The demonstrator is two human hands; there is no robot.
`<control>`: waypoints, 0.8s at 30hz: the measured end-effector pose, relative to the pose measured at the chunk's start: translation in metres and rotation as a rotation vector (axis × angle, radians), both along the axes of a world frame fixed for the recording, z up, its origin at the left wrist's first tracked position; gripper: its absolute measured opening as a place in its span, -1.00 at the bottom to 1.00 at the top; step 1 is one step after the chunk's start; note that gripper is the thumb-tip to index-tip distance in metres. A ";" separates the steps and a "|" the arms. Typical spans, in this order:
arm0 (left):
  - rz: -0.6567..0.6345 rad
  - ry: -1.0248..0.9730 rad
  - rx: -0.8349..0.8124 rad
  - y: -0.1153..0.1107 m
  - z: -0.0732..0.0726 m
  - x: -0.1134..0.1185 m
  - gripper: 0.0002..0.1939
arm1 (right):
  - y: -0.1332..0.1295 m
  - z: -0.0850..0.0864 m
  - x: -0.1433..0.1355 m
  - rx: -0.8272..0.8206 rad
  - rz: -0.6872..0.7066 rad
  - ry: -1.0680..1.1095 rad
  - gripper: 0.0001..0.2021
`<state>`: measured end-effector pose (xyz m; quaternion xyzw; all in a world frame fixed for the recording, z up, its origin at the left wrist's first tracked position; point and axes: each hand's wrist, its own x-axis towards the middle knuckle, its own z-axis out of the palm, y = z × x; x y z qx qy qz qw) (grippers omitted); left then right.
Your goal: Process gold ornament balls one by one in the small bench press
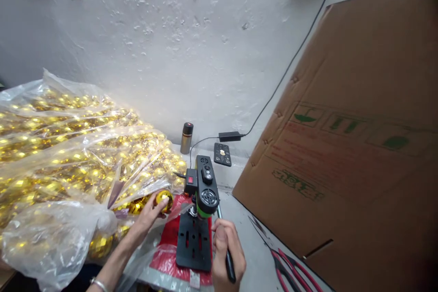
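Note:
My left hand (149, 212) is closed on a gold faceted ball (166, 201) by the mouth of a clear plastic bag (41, 221). The ball is to the left of a small black bench drill press (207, 171), apart from its base. My right hand (227, 251) is wrapped round the press's black-gripped lever (230, 270), at the right of the machine. Under the drill head lies the slotted black base plate (193, 248), on a red plastic sheet (166, 242). The drill tip is hard to make out.
Many gold balls (99, 146) fill the bag at left. Behind the press are a cylindrical can (186, 138), a black decorated phone-like slab (222, 154) and a power adapter (230, 136) with its cable. Red-handled pliers or cutters (290, 269) lie right, by a large cardboard box (352, 146).

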<state>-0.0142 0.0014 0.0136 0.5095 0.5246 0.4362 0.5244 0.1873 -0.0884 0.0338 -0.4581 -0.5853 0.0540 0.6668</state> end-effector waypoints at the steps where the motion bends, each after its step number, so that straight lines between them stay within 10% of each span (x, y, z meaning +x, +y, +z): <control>1: 0.005 -0.167 -0.069 -0.005 -0.002 0.006 -0.35 | 0.000 0.002 0.001 0.015 -0.003 -0.025 -0.76; 7: 0.028 -0.529 -0.204 -0.031 -0.035 0.042 -0.34 | -0.002 0.034 -0.002 0.022 -0.042 -0.037 -0.74; 14: 0.020 -0.135 0.076 -0.047 -0.074 0.061 -0.26 | 0.002 0.078 0.001 -0.037 -0.085 -0.080 -0.65; 24: -0.119 0.217 0.233 -0.046 -0.083 0.072 -0.39 | 0.001 0.069 0.001 -0.038 -0.076 -0.080 -0.65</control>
